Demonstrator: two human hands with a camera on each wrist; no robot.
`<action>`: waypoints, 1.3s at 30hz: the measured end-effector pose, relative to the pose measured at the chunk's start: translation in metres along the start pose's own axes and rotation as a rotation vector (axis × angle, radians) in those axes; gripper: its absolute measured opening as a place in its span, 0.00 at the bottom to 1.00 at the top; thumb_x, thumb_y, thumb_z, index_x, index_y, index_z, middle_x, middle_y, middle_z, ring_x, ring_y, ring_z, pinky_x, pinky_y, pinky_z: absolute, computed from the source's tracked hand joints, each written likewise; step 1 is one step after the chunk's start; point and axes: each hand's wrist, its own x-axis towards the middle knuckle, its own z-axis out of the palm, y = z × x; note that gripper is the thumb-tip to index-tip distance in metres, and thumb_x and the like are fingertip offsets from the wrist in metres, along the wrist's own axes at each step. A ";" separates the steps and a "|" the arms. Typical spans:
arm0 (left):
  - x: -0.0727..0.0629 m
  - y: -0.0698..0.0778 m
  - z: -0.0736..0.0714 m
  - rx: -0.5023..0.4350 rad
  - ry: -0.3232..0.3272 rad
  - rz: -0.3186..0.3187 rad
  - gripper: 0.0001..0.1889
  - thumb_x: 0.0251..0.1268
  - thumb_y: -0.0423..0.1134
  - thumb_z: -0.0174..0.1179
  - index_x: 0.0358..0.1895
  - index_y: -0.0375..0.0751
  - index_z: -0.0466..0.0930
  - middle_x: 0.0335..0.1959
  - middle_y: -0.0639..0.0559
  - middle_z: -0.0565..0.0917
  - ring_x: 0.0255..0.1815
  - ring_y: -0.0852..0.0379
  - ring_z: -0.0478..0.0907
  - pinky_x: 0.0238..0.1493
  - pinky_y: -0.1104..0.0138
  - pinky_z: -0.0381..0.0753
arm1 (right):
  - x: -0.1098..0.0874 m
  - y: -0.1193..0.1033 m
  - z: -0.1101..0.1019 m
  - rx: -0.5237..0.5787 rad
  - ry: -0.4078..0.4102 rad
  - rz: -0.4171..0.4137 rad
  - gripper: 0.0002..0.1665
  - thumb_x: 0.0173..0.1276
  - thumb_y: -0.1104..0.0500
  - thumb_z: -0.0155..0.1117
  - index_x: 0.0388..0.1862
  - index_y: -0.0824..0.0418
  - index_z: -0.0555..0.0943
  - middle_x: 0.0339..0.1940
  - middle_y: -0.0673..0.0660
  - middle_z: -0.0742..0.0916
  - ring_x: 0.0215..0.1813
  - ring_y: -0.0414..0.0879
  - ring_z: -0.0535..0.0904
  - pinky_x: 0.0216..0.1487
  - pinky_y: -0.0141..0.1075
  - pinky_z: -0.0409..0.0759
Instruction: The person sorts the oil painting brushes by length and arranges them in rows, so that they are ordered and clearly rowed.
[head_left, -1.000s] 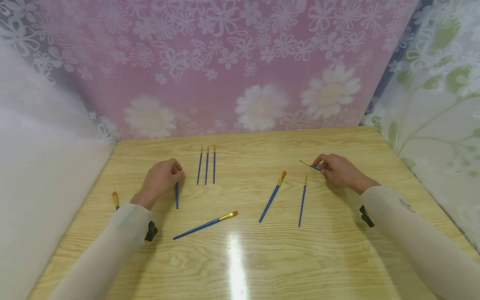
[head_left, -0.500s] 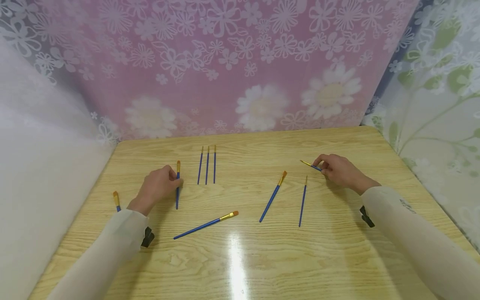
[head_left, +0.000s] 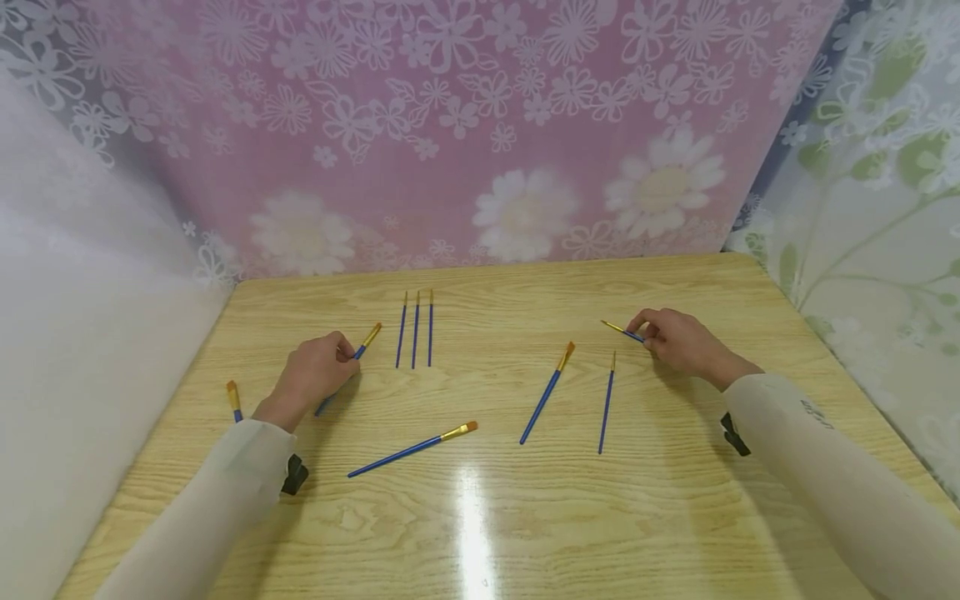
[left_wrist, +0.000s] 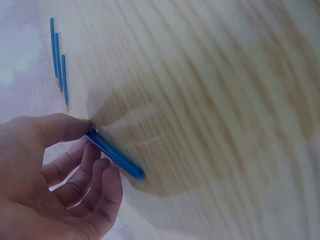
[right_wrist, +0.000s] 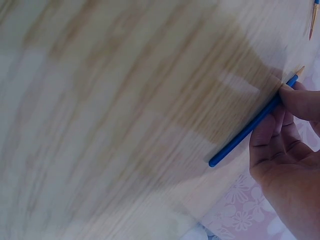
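My left hand (head_left: 311, 375) pinches a flat paintbrush (head_left: 370, 335) with a blue handle, gold ferrule and brown bristles. Its tip slants away to the right, and the handle's end shows below the fingers. In the left wrist view, thumb and fingertips grip the blue handle (left_wrist: 120, 160). Over at the right, my right hand (head_left: 682, 343) pinches a thin paintbrush (head_left: 617, 327), its fine tip pointing left. The right wrist view shows that blue handle (right_wrist: 240, 137) running down-left from the thumb. Three thin brushes (head_left: 414, 333) lie parallel just right of my left hand.
Between the hands lie a flat brush (head_left: 542, 404) and a thin brush (head_left: 606, 408). Nearer me is another flat brush (head_left: 408, 454), lying aslant. A flat brush (head_left: 234, 400) is partly covered by the left sleeve. A flowered cloth (head_left: 420, 142) hangs behind the wooden table (head_left: 600, 533).
The left hand has drawn back slightly, and the brush in it has turned from upright in view to slanting, tip to the right. The right hand has stayed in place with its brush.
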 end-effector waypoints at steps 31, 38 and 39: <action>-0.015 -0.006 -0.016 -0.050 0.019 0.069 0.12 0.84 0.40 0.61 0.59 0.36 0.83 0.57 0.35 0.88 0.57 0.35 0.85 0.54 0.44 0.84 | 0.000 0.000 -0.001 0.000 -0.006 0.007 0.16 0.80 0.72 0.59 0.63 0.67 0.81 0.50 0.69 0.89 0.50 0.61 0.87 0.51 0.59 0.85; -0.023 0.001 -0.015 -0.087 -0.022 0.089 0.13 0.86 0.40 0.58 0.62 0.39 0.82 0.58 0.36 0.87 0.57 0.36 0.85 0.50 0.49 0.87 | -0.001 0.000 -0.001 0.007 -0.009 0.006 0.16 0.80 0.72 0.59 0.63 0.67 0.81 0.49 0.69 0.89 0.49 0.59 0.87 0.49 0.57 0.85; -0.025 0.003 -0.015 -0.095 -0.029 0.096 0.13 0.86 0.39 0.58 0.63 0.39 0.81 0.59 0.36 0.87 0.57 0.37 0.85 0.49 0.50 0.87 | -0.001 -0.001 -0.001 0.008 -0.009 0.006 0.16 0.80 0.72 0.59 0.63 0.67 0.81 0.50 0.69 0.89 0.48 0.59 0.87 0.49 0.57 0.85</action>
